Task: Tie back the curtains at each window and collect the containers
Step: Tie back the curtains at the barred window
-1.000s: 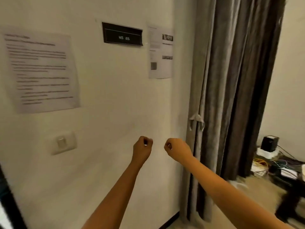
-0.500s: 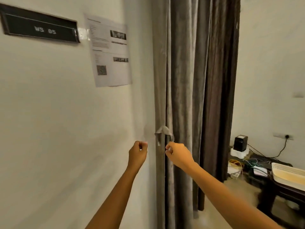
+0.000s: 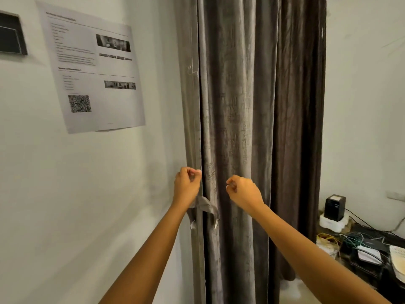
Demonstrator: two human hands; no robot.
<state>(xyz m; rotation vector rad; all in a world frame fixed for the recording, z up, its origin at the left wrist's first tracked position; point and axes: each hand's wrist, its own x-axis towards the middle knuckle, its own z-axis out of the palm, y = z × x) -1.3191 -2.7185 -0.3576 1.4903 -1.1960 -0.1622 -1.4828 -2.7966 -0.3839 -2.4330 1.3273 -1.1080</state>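
Here, a person's left hand [image 3: 187, 185] curls at the left edge of the one grey curtain [image 3: 252, 106], just above the single tie strip [image 3: 206, 208] draped there; whether it pinches the hem cannot be told. The right hand [image 3: 244, 191] is a closed fist before the folds, holding nothing visible. Gathered loosely, the heavy cloth could slide out of so short a strip. One printed sheet [image 3: 92, 71] hangs on the wall; no container is clearly seen.
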